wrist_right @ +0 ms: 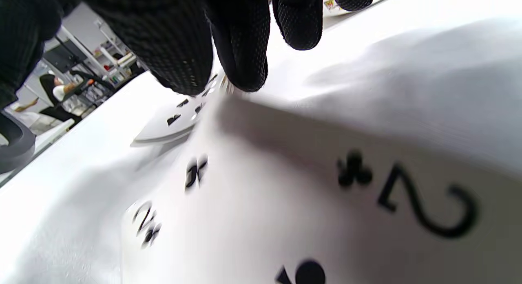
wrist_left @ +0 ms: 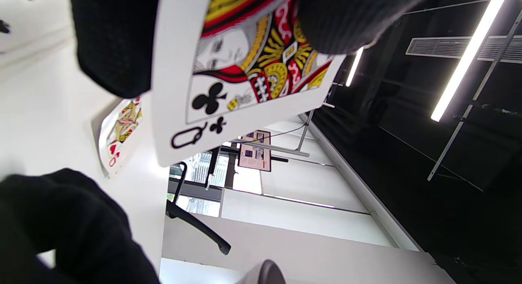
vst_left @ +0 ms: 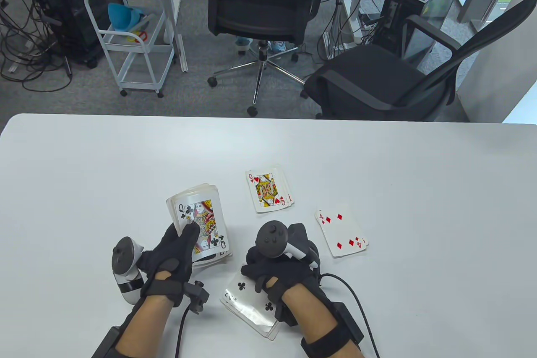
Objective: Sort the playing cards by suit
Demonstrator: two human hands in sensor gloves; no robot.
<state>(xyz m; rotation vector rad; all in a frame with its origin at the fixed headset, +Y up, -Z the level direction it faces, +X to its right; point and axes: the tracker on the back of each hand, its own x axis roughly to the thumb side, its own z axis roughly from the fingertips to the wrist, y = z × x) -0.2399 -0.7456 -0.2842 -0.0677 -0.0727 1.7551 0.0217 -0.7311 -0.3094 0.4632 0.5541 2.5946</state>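
Observation:
My left hand (vst_left: 176,251) grips a deck (vst_left: 201,221) held face up above the table, its thumb lying across the top card, a queen of clubs (wrist_left: 228,84). My right hand (vst_left: 272,272) hovers low over the clubs pile (vst_left: 247,305) near the front edge. The fingertips (wrist_right: 240,68) touch the far edge of the pile's top card, a 2 of clubs (wrist_right: 367,202), which lies flat. A hearts pile topped by a queen (vst_left: 268,191) lies at the centre. A diamonds pile topped by a 4 (vst_left: 340,233) lies to its right.
The white table (vst_left: 105,173) stretches bare to the left and far side. Beyond my right fingertips another card with black marks (wrist_right: 171,125) lies flat. Two office chairs (vst_left: 268,9) and a white trolley (vst_left: 134,43) stand behind the table.

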